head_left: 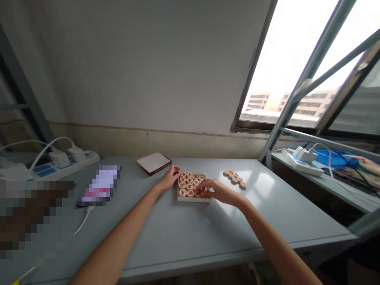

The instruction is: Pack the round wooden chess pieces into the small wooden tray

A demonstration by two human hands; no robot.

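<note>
A shallow white box [194, 200] holds rows of round wooden Chinese chess pieces [183, 192], with red characters on those at its left. My left hand [171, 177] is closed at the box's left wall, bent fingers against the rim. Over the right part of the box, my right hand [214, 190] points its fingers down, closed on a Chinese chess piece among the others; the fingers partly cover it. Several loose Chinese chess pieces [234, 179] lie in a slanting group to the right. Behind my left hand rests the box lid [154, 162], pale face up with dark red sides.
A phone [101, 184] with a white cable lies on the left of the grey table [166, 245]. Power strips [89, 157] with plugs sit at far left and on the right-hand desk. There, another person's hand [366, 163] reaches near a blue tray [334, 158]. Bed-frame posts stand either side.
</note>
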